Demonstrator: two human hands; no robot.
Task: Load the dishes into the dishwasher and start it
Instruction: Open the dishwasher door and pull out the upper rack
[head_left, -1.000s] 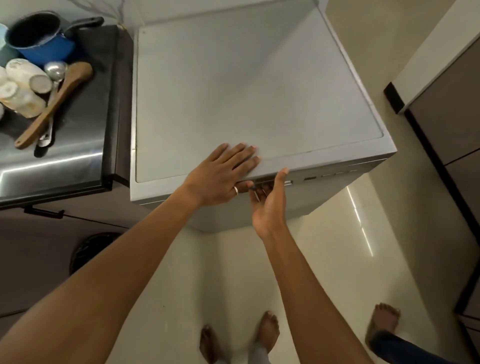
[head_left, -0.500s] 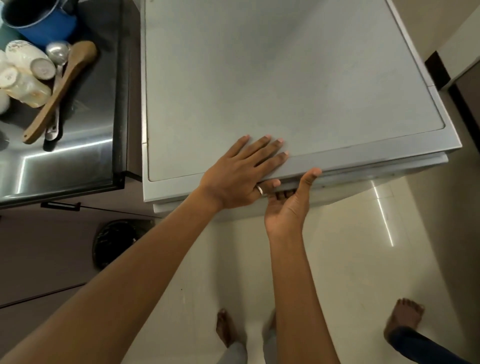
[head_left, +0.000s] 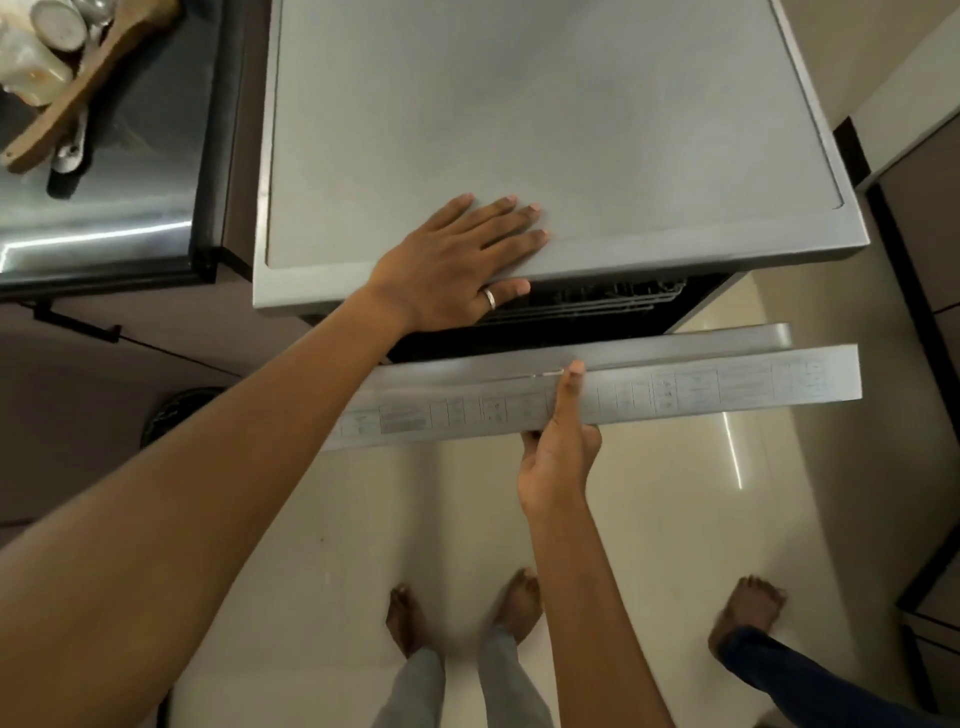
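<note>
Seen from above by a head-worn camera, a person stands barefoot on a pale glossy floor (head_left: 363, 519) facing a grey dishwasher (head_left: 545, 130). The left hand (head_left: 457, 265) lies flat, palm down, on the front part of the dishwasher's top, fingers stretched out and slightly fanned, with the thumb, which wears a ring (head_left: 490, 299), hanging over the front edge. It grips nothing. The right hand (head_left: 561, 441) holds the top edge of the door (head_left: 675, 384) near its middle: the thumb lies straight across the upper edge, over the strip of printed controls, while the fingers curl under the outer face and are mostly hidden. The door is tilted part-way out from the machine, and in the dark gap between it and the body the wires of a rack (head_left: 597, 301) show. To the left, beside the dishwasher, a steel worktop (head_left: 104, 218) carries the dishes: a wooden spoon (head_left: 88, 83) lying aslant, a metal spoon (head_left: 70, 150) partly beneath it, and pale cups (head_left: 36, 62) on their sides at the upper left corner, cut by the frame edge. At the lower right, another person's bare foot (head_left: 748, 613) and dark trouser leg stand on the floor.
</note>
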